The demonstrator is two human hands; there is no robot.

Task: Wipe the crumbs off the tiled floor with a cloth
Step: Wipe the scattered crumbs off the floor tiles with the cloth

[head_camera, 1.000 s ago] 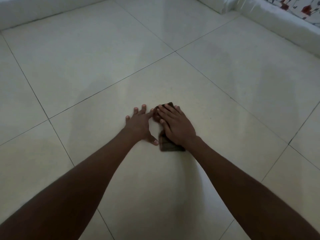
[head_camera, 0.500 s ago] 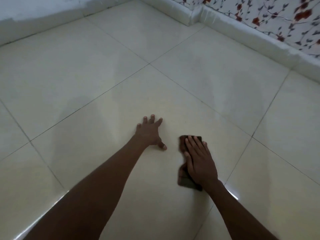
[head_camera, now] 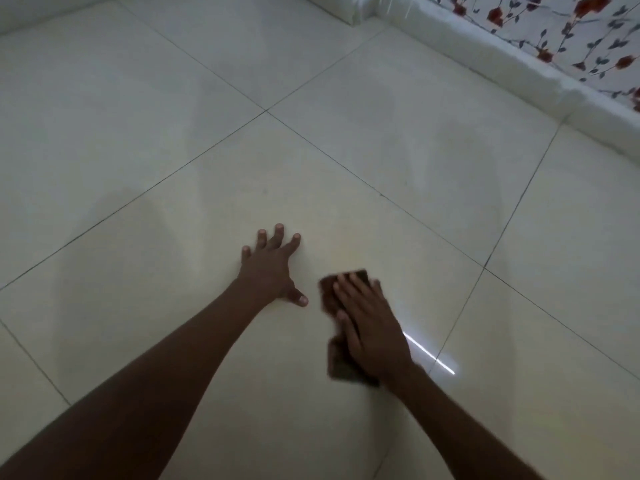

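Cloth (head_camera: 341, 292): dark brown, folded, lay flat on the cream tiled floor (head_camera: 173, 133); long axis ran roughly 12 to 6 o'clock, leaning slightly toward 11; far edge showed past the fingertips, near end showed under the wrist.
Right hand (head_camera: 372, 330): pressed flat on top of the cloth, fingers straight and close together, pointing toward 11 o'clock; nothing pinched or gripped.
Left hand (head_camera: 272, 271): lay at 10 o'clock from the cloth, near but apart; palm down on bare tile, fingers spread and straight, thumb tip pointing toward 4 o'clock at the cloth.
Nearer hand: right, already on the cloth; left judged a brace only.
Crumbs: too small to tell; a faint speck or two on the tile toward 12 o'clock, uncertain.
Grout line (head_camera: 460, 327): ran just beside the right hand at 3 o'clock, with a bright glare streak (head_camera: 429, 355) across it.
Floral wall (head_camera: 554, 32): far off at 1 o'clock, above a white skirting (head_camera: 485, 53).
Coming move, judged: a flat sweep along or across the cloth's long axis.
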